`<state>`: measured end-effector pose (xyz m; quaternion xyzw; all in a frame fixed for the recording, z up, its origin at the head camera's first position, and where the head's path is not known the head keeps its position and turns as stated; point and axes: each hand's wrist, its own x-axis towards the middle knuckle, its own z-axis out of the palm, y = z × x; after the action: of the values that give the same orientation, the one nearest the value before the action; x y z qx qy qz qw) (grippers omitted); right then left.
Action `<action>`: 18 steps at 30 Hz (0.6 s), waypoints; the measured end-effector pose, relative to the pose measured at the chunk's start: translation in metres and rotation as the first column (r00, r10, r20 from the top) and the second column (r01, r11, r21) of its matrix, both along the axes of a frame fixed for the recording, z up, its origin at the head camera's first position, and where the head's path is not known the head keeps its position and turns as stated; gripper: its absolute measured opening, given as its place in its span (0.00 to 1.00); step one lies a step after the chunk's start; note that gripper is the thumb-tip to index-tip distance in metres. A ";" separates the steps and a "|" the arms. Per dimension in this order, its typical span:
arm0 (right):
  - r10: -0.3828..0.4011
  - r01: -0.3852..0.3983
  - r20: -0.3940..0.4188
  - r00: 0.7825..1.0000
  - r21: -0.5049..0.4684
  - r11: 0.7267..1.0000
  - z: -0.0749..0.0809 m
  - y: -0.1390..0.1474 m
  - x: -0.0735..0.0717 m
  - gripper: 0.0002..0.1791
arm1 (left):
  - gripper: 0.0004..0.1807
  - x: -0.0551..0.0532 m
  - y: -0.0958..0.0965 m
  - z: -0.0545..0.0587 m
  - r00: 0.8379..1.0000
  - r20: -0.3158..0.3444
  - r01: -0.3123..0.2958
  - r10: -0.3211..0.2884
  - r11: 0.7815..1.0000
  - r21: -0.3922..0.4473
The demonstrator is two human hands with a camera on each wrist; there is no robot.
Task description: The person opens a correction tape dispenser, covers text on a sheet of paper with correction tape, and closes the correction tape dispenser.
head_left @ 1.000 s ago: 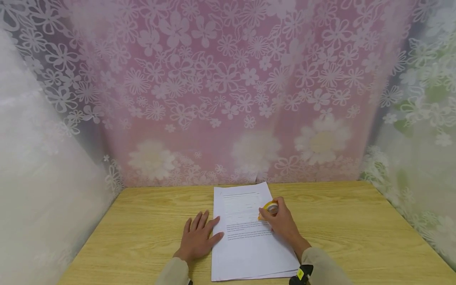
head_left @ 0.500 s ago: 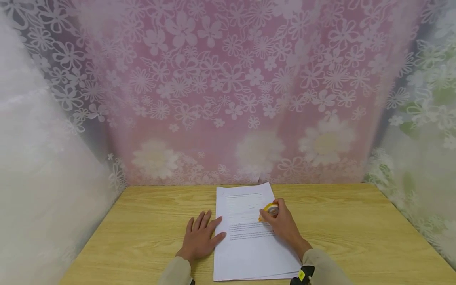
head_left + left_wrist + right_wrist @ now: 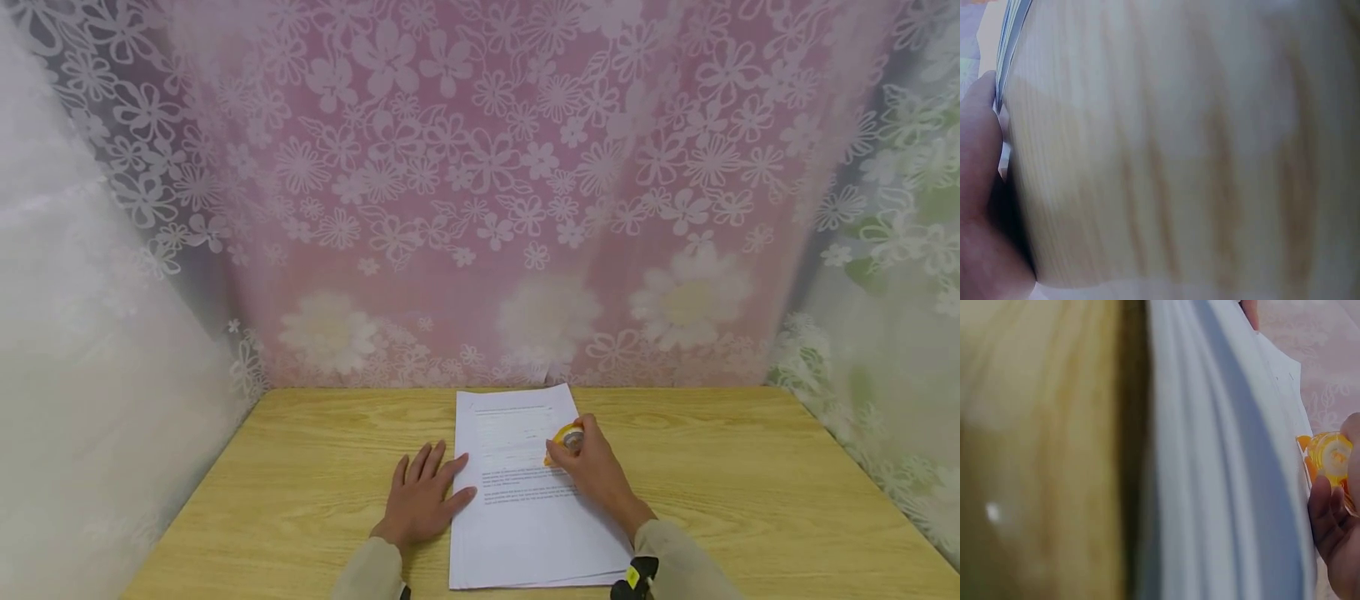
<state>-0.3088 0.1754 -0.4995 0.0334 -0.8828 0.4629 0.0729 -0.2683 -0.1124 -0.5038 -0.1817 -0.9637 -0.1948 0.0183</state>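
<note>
A stack of printed paper sheets [image 3: 525,542] lies on the wooden table. My left hand [image 3: 423,500] rests flat beside it with fingers spread, the thumb and forefinger tips touching the sheets' left edge. In the left wrist view, part of the left hand [image 3: 982,162] shows near the stack's edge. My right hand [image 3: 600,475] grips a yellow-orange correction tape dispenser [image 3: 568,437], its tip down at the page near the text. In the right wrist view, the dispenser [image 3: 1330,456] has a clear round body, pinched between thumb and fingers. The page under the right hand is hidden.
Bare wooden tabletop [image 3: 750,483] extends to both sides of the paper. A pink flowered curtain [image 3: 450,208] hangs along the table's back edge. Pale sheeting [image 3: 97,375] stands at the left, with more flowered sheeting [image 3: 892,333] at the right.
The head view has shifted slightly. My right hand, with the correction tape dispenser, has slid a little left relative to the page. The left hand stays at the paper's edge.
</note>
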 end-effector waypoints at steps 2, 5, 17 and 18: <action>0.005 -0.005 0.001 1.000 0.002 1.000 0.001 0.000 0.000 0.30 | 0.31 0.000 0.000 0.000 1.000 -0.002 0.000 0.000 1.000 0.002; -0.002 0.002 0.003 1.000 -0.004 1.000 0.002 -0.001 -0.001 0.29 | 0.31 -0.003 -0.001 -0.005 1.000 -0.001 0.002 -0.001 1.000 0.014; -0.041 0.041 -0.015 0.999 0.000 0.999 0.000 0.002 -0.003 0.28 | 0.32 -0.005 -0.001 -0.003 1.000 0.027 0.001 -0.001 1.000 0.000; -0.042 0.042 -0.017 0.999 -0.001 0.999 0.000 0.003 -0.002 0.28 | 0.33 -0.005 -0.001 -0.003 1.000 0.029 -0.001 0.001 1.000 -0.003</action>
<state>-0.3111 0.1785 -0.4997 0.0186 -0.8826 0.4610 0.0900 -0.2730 -0.1137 -0.5070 -0.1784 -0.9642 -0.1961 0.0042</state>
